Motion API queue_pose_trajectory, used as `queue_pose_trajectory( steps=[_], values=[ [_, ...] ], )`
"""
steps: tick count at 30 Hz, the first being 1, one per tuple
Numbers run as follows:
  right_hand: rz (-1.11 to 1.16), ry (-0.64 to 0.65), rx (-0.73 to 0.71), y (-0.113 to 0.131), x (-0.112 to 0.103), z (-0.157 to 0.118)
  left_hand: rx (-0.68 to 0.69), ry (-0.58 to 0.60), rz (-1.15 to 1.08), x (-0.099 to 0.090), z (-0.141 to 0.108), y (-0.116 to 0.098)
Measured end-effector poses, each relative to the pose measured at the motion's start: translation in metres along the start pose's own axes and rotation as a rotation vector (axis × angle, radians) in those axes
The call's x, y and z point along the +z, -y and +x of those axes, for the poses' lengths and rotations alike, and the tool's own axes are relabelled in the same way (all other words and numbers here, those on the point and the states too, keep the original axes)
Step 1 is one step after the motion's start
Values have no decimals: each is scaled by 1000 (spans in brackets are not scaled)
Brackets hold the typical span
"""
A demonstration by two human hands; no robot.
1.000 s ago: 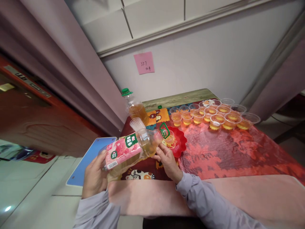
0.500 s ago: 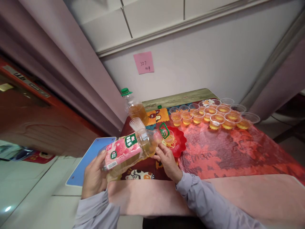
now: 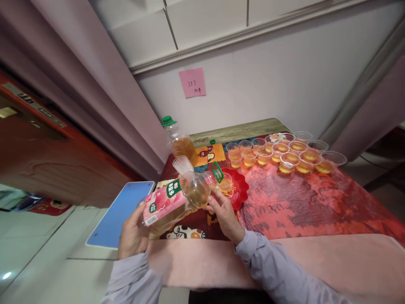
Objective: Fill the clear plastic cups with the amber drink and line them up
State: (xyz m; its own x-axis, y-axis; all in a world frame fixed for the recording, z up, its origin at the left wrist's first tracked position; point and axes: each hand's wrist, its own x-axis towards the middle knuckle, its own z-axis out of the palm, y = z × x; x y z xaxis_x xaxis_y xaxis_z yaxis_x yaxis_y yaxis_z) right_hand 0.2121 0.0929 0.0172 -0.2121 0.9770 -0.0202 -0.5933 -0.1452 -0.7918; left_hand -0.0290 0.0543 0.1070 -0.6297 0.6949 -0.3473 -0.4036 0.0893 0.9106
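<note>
A large clear juice bottle (image 3: pixel 167 202) with a pink label lies tilted in both hands, its neck to the right and slightly higher than its base. My left hand (image 3: pixel 134 236) is closed around the base end. The fingers of my right hand (image 3: pixel 225 215) grip near the neck from below, partly hidden by the bottle. A green carry ring (image 3: pixel 217 172) hangs at the neck. The bottle mouth is over or beside a clear plastic cup (image 3: pixel 225 184) with some yellowish liquid, standing in a red scalloped dish (image 3: pixel 243 192).
Several cups of amber drink (image 3: pixel 289 162) stand in rows at the right back. A second bottle (image 3: pixel 184 151) with a green cap stands at the left back, by stacked clear cups (image 3: pixel 182 164). A loose green cap (image 3: pixel 212 142) lies behind. A blue board (image 3: pixel 117 217) is at the left.
My left hand and the bottle's base have shifted a little to the right. My right hand stays near the neck, and the cup and dish keep their places.
</note>
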Motion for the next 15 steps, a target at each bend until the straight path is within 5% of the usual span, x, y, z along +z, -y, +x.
queue_pose_trajectory(
  steps=[7,15],
  values=[
    [-18,-16,-96,-8,-2,1,-43,17,-161,-8,18,31],
    [-56,136,-226,-2,-1,-4,22,31,-287,-25,43,80]
  ],
)
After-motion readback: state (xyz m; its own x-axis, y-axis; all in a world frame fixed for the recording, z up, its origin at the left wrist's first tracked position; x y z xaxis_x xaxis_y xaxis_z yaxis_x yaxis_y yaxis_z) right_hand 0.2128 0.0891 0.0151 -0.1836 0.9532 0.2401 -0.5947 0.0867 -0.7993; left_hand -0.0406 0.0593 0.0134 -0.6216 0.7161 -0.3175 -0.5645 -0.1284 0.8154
